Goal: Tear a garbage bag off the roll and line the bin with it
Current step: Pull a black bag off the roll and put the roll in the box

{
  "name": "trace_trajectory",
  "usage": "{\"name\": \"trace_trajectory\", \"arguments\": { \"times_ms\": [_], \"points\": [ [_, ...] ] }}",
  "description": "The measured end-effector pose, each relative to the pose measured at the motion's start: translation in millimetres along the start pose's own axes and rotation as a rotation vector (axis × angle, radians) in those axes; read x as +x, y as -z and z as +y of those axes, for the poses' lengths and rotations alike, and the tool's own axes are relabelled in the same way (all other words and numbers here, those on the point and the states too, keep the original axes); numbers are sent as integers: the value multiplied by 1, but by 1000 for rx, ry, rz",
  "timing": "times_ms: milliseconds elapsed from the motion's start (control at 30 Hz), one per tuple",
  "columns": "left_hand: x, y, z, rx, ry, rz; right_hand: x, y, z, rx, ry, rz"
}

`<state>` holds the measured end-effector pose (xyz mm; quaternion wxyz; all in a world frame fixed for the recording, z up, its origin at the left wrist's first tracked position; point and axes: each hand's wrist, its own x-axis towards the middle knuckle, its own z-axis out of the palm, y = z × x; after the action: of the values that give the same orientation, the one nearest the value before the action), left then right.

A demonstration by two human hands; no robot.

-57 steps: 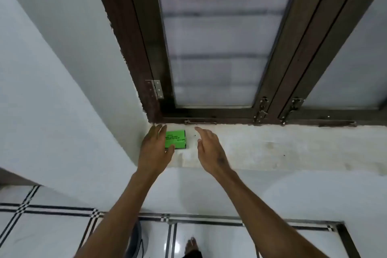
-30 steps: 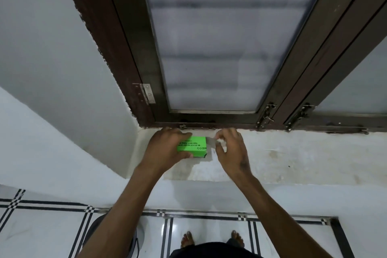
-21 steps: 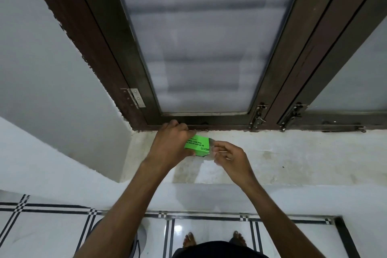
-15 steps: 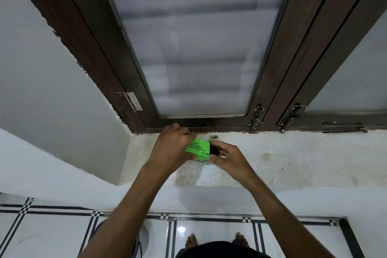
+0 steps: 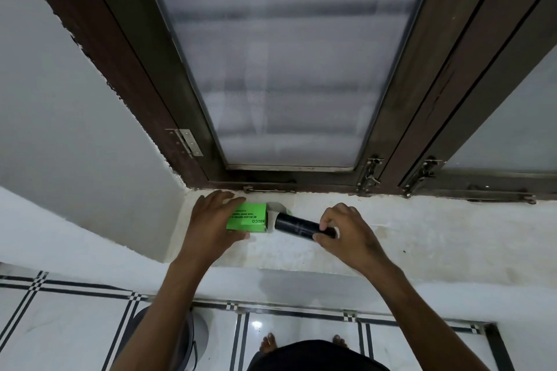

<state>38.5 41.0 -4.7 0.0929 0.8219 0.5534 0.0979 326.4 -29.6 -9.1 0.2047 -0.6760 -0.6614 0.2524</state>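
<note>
We see the box (image 5: pixel 247 218) on the window ledge (image 5: pixel 422 229), near its left end, just before the window frame (image 5: pixel 301 181). Left hand (image 5: pixel 211 226) sits on the box's left part. The roll (image 5: pixel 297 225) lies right of the box, one end at its open flap, the other in the right hand (image 5: pixel 346 235). The bin (image 5: pixel 184 337) stands on the floor (image 5: pixel 301 337) below, under the left forearm.

The left hand (image 5: pixel 212 224) covers the near left end of the green box (image 5: pixel 248 218), and its small print is too fine to read. The right hand (image 5: pixel 346 235) hides the far end of the black roll (image 5: pixel 294 224). The left forearm conceals most of the grey bin (image 5: pixel 197 337). The bottom edge cuts the person's feet.
</note>
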Motion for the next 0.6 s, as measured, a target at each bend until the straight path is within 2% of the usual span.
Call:
{"name": "trace_trajectory", "arguments": {
  "times_ms": [133,200,333,467,600],
  "points": [
    [-19,10,28,-217,-15,142,6,-5,-9,65,-36,-116],
    [-31,11,53,-311,9,46,8,-6,-10,81,-38,-155],
    [-46,-18,91,-490,216,-277,4,-4,-1,127,-62,-166],
    [-37,-31,119,-880,463,-316,-7,-3,9,97,-28,-148],
    [-22,-20,147,-1269,596,-384,-13,2,17,232,-135,-110]
  ]
}}
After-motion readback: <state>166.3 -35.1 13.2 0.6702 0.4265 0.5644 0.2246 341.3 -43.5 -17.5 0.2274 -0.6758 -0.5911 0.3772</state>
